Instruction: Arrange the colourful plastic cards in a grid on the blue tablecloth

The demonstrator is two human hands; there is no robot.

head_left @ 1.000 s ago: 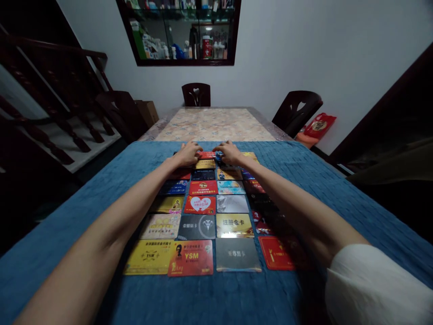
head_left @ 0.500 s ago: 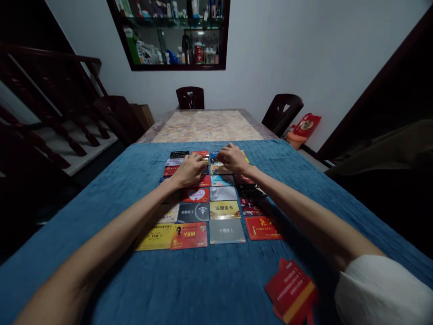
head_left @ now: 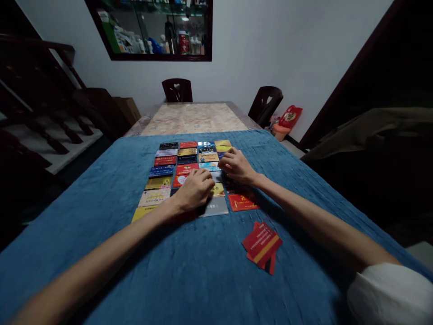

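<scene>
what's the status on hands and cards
Left hand over near rows, right hand at right side, grip unclear for both. Cards in rows on blue cloth. Hands hide some; red pile sits apart, nearer.

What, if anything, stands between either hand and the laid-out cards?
Nothing visible does. The left hand is over the near middle of the laid-out cards, the right hand over their right side; whether fingertips touch is unclear. The loose red cards lie apart, nearer the person.
</scene>
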